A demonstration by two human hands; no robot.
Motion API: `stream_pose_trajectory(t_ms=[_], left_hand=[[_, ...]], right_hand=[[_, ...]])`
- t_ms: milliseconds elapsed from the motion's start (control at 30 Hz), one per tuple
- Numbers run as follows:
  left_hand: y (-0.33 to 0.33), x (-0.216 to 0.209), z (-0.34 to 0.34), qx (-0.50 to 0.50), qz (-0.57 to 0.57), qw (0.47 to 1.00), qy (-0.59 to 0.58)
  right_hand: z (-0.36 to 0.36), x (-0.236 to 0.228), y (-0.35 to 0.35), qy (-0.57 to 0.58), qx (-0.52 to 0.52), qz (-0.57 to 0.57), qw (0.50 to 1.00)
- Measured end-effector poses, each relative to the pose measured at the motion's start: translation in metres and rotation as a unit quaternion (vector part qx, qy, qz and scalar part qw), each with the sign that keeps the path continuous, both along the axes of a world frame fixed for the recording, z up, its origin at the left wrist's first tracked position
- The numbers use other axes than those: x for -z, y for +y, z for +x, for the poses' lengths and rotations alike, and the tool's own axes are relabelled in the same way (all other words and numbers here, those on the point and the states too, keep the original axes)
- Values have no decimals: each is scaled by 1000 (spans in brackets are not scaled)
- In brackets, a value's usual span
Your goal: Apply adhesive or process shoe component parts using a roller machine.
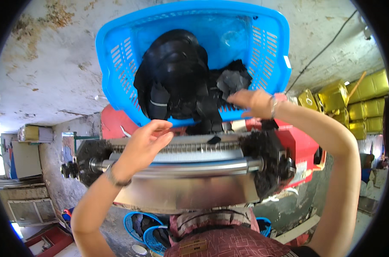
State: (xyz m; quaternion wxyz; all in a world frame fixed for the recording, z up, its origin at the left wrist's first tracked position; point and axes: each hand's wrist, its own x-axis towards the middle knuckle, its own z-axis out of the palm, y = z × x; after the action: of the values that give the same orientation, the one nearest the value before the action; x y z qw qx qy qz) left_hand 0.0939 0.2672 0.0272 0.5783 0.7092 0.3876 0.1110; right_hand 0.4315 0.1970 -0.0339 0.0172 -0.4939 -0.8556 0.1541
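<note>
A large blue plastic basket [194, 7] stands at the far side of a roller machine [190, 169], with black sheet pieces [171, 77] heaped inside, some in a curled roll. My right hand [255, 103] reaches over the basket's near right part, its fingers stretched out at a crumpled dark grey piece [234, 82]; thumb and fingers stand apart. Over the left half of the rollers hovers my left hand [146, 143], fingers loosely bent and apart from the thumb, holding nothing. Black strips [209, 120] hang over the basket's near edge toward the machine. A small black scrap [213, 140] lies by the rollers.
Dark, grimy roller mounts [269, 165] flank the rollers. A smooth metal plate [186, 190] slopes toward me. Below stand smaller blue baskets [139, 222] with dark pieces. Yellow metal cans [368, 103] are stacked at the right. A worn wall [61, 77] rises behind.
</note>
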Motion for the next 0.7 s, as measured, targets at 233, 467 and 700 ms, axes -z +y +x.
stream_pose_trajectory(t_ms=[233,467,700], left_hand=[[44,118,48,113,-143,950,254],[40,177,69,92,-283,886,357],[34,184,81,100,-398,840,354]], right_hand=[[-29,100,40,37,-380,205,901],[-31,133,33,-174,-443,166,864],[-44,155,34,-118,-398,328,849]])
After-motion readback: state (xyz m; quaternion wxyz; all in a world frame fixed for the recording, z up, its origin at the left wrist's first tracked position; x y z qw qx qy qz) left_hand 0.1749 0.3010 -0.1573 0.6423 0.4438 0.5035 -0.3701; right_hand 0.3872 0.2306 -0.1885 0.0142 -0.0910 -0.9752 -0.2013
